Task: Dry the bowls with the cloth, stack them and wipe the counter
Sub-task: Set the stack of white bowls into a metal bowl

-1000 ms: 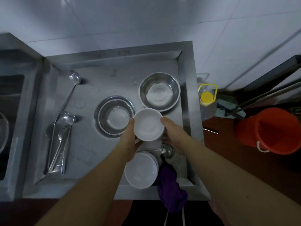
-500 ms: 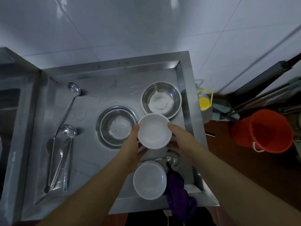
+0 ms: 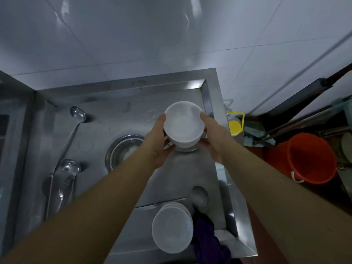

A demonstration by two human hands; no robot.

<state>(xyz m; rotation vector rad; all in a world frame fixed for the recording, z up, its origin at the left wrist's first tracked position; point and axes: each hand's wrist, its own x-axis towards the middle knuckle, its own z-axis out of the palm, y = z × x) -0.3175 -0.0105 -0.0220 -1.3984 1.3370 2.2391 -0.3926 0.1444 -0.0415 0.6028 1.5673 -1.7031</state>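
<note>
Head view shows a white bowl (image 3: pixel 182 124) gripped between left hand (image 3: pixel 155 142) and right hand (image 3: pixel 214 139), thumbs hooked over opposite sides of its rim, fingers curled beneath. Has travelled in the last second from near the middle of the steel counter (image 3: pixel 106 103) toward its far right corner, away from the body, and now sits over the steel bowl (image 3: pixel 185 149) there, of which only a sliver of rim peeks out below. Hard to tell from this angle whether the white bowl already rests inside that steel one or hovers just above it; probably nesting. Leaves the second steel bowl (image 3: pixel 122 151) in the middle of the counter, partly hidden by the left forearm, and a stack of white bowls (image 3: pixel 172 228) at the near edge, with the purple cloth (image 3: pixel 206 239) draped over that edge just beside the stack. Means, as a judgement, stacking in hand rather than drying, since neither hand holds the cloth. Leaves the wipe of the counter not yet done, with water drops visible near the far edge. Ladles (image 3: pixel 64 174) lie along the left edge, an orange bucket (image 3: pixel 304 159) and a yellow-capped jug (image 3: pixel 234 125) stand off the right side.
</note>
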